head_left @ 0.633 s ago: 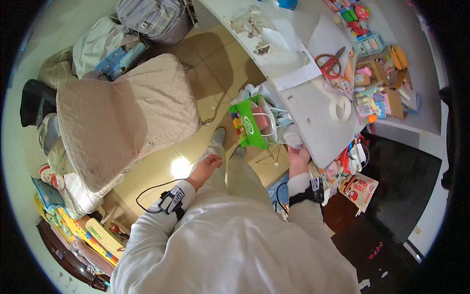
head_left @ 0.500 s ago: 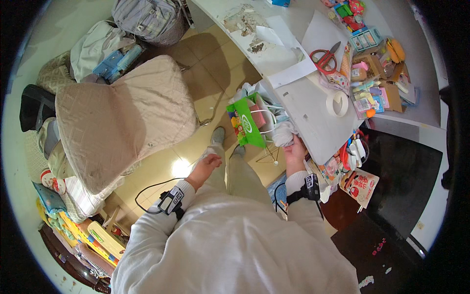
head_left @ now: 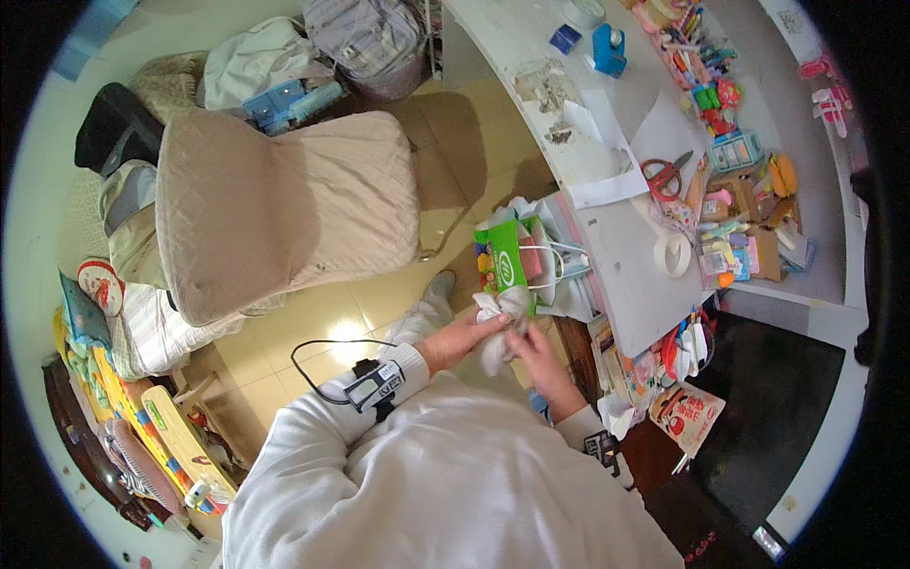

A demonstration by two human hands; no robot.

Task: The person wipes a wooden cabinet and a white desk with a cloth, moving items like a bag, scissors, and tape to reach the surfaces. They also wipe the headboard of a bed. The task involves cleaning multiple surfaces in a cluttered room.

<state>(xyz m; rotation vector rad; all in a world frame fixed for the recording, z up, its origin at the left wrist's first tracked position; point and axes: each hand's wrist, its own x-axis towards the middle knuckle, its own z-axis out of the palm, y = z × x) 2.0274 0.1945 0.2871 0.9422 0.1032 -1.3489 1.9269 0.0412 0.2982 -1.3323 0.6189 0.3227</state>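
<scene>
A crumpled whitish cloth point(head_left: 495, 355) hangs between my two hands, in front of my body. My left hand point(head_left: 462, 339) is closed on its upper left part, the thumb lying across it. From the other side my right hand point(head_left: 536, 355) grips the cloth, its fingers somewhat blurred and partly hidden by the folds. Just beyond the cloth stands a green and white paper bag point(head_left: 510, 254) with white handles and a pinkish thing inside.
Right of the bag is a white desk point(head_left: 621, 270) with red-handled scissors point(head_left: 666, 176), a tape roll point(head_left: 673, 254), paper sheets and small items. A cloth-covered chair point(head_left: 313, 204) stands to the left. Books and a snack packet point(head_left: 689, 417) lie at the lower right.
My right hand has brought the cloth from beside the desk edge and bag to in front of my body. My left hand has moved right and taken hold of it too.
</scene>
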